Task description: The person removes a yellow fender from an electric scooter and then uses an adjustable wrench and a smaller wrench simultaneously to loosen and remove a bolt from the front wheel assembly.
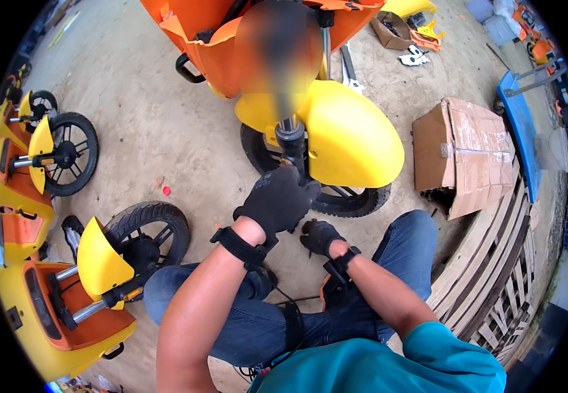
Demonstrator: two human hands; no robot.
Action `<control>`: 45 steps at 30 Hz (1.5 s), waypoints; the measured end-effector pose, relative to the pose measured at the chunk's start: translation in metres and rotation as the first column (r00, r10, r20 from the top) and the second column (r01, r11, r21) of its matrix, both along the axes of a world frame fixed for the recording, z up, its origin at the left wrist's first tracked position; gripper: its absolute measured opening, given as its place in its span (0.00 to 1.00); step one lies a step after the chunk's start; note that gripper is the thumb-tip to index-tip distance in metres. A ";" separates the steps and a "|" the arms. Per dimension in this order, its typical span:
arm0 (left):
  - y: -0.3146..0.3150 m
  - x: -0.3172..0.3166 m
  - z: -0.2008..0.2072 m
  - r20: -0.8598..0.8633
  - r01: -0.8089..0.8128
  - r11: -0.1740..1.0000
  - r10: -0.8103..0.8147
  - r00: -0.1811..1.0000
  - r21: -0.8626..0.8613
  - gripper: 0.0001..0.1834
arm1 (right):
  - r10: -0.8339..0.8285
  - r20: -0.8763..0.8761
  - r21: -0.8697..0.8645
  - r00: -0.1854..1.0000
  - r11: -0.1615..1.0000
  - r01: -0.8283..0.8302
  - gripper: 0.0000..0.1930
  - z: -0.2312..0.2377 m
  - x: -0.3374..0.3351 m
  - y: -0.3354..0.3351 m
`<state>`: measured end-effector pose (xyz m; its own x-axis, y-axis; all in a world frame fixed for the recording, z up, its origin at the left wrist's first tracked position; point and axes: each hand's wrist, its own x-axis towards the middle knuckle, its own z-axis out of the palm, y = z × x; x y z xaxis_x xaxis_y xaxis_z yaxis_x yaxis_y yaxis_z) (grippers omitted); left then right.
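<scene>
Watching for a pinch first: my left hand (276,200) is sitting right at the near end of the fork (290,133), close to the wheel (361,205), so if that's turning, fingers could be getting caught in the spokes. The glove is hiding the contact spot, so a poor grip or a slip could be happening without me seeing it. The cord (287,295) is trailing between the legs (407,245); it could be snagging if a knee's shifting. The fender (362,134) is bulging out just right of the fork; a slipping hand could be scuffing it.

Hands: left is looking curled around the fork end, fingertips hidden; can't tell how tight. Right hand (320,237) is hovering near the wheel, apart from it, fingers bent in; can't tell if it's holding anything. Wheel is sitting straight ahead, partly under the fender.
</scene>
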<state>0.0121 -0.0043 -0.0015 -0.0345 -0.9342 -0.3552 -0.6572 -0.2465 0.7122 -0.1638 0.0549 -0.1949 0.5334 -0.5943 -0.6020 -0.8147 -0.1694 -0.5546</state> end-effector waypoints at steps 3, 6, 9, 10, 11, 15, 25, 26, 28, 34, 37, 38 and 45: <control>0.000 -0.005 -0.008 -0.040 -0.002 1.000 0.002 0.999 0.005 0.20 | 0.160 0.230 -0.171 0.960 0.978 -0.122 0.12 0.114 -0.012 -0.035; 0.001 -0.013 -0.020 -0.110 -0.075 0.996 0.081 0.991 0.057 0.19 | -0.477 0.479 0.423 0.737 0.861 0.282 0.10 0.220 -0.051 -0.079; 0.008 -0.026 -0.036 -0.288 -0.139 0.964 0.203 0.936 0.228 0.25 | -0.470 0.773 -0.002 0.427 0.670 0.742 0.12 0.228 -0.088 -0.132; 0.010 -0.031 -0.044 -0.333 -0.164 0.962 0.231 0.914 0.218 0.16 | -0.474 0.747 -0.125 0.466 0.588 0.799 0.13 0.217 -0.094 -0.149; 0.011 -0.033 -0.054 -0.388 -0.187 0.949 0.277 0.879 0.255 0.15 | -0.509 0.685 -0.136 0.522 0.614 0.777 0.16 0.206 -0.098 -0.159; 0.007 -0.042 -0.069 -0.578 -0.210 0.894 0.420 0.700 0.396 0.09 | -0.478 0.581 0.011 0.658 0.813 0.582 0.23 0.165 -0.109 -0.180; -0.005 -0.060 -0.052 -0.720 -0.292 0.848 0.530 0.449 0.442 0.11 | 0.098 0.297 -0.755 0.950 0.633 0.171 0.25 0.141 -0.116 -0.197; -0.005 -0.063 -0.042 -0.743 -0.293 0.853 0.520 0.421 0.432 0.11 | 0.119 0.289 -0.799 0.950 0.577 0.170 0.25 0.146 -0.120 -0.199; -0.003 -0.066 -0.030 -0.755 -0.317 0.855 0.513 0.408 0.409 0.11 | 0.145 0.229 -0.819 0.963 0.563 0.110 0.26 0.162 -0.124 -0.203; 0.000 -0.067 -0.034 -0.687 -0.413 0.879 0.454 0.568 0.240 0.11 | 0.252 0.138 -0.846 0.958 0.532 -0.018 0.24 0.163 -0.131 -0.203; 0.000 -0.068 -0.038 -0.655 -0.390 0.908 0.389 0.648 0.153 0.11 | 0.310 0.131 -0.833 0.942 0.550 -0.066 0.22 0.178 -0.137 -0.204; 0.000 -0.067 -0.039 -0.629 -0.385 0.913 0.381 0.678 0.138 0.12 | 0.109 0.324 -0.657 0.940 0.741 0.140 0.22 0.190 -0.130 -0.203; -0.004 -0.059 -0.043 -0.355 -0.301 0.954 0.275 0.894 -0.018 0.22 | 0.107 0.263 -0.594 0.959 0.801 0.073 0.37 0.271 -0.036 -0.189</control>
<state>-0.0467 -0.0088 -0.0441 0.1316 -0.9440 -0.3025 -0.2757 -0.3280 0.9035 -0.1999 -0.1338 0.0761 0.6329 -0.7734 0.0352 -0.6416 -0.5494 -0.5353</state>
